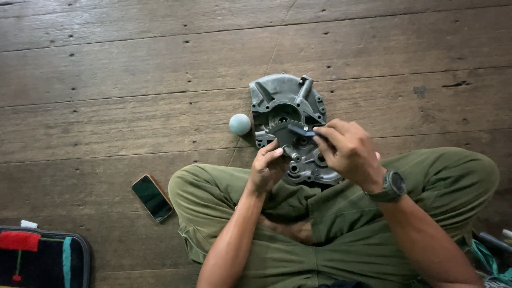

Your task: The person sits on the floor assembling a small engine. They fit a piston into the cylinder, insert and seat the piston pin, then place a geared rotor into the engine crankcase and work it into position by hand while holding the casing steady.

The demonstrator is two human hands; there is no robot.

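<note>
A grey cast-metal engine cover (285, 101) lies on the wooden plank floor (133, 80), just in front of the person's crossed legs, its near edge reaching the knees. Its inner side faces up, showing ribs, bolt holes round the rim and several round bores. A toothed gear (281, 131) sits over the lower middle of the cover, between the two hands.

The left hand (266, 168) is curled, its fingertips resting against the near rim of the gear and the small parts of the cover just below it; whether it truly grips anything cannot be told. The right hand (346, 149) is closed around a small dark tool (300, 130), pinched between thumb and fingers, whose tip points left and lies over the gear's upper right edge. A dark wristwatch (393, 185) sits on the right wrist.

Just left of the cover, slightly apart from it, a small pale blue-green ball (240, 124) rests on the floor. Further left and nearer the person, a dark smartphone (152, 198) lies face up beside the left knee. The person wears olive-green trousers (330, 234). In the bottom left corner is a dark bag or mat with red and teal markings (42, 258), and at the far right edge some teal cord (488, 261) lies, only partly in view.
</note>
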